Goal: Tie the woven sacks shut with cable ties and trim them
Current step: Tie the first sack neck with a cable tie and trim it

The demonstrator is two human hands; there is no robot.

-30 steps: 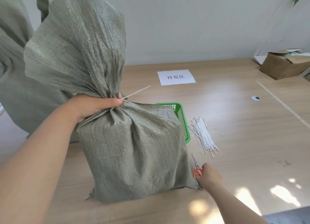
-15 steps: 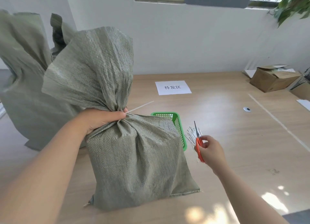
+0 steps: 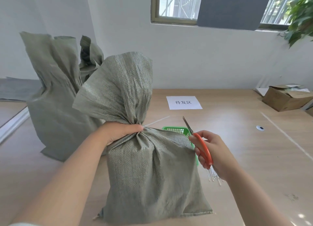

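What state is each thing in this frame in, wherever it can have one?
Front woven sack: upright, neck cinched.
Cable tie tail: untrimmed, sticking out rightward.
Scissors: held up, blades together, short of the tail.
Left grip: grips the sack's neck.
Right grip: holds the scissors' orange handles.
Rear woven sack: upright, no tie visible.
Cardboard box: flaps open.
Green basket: upright, contents hidden.
Spare cable ties: lying loose, partly hidden.
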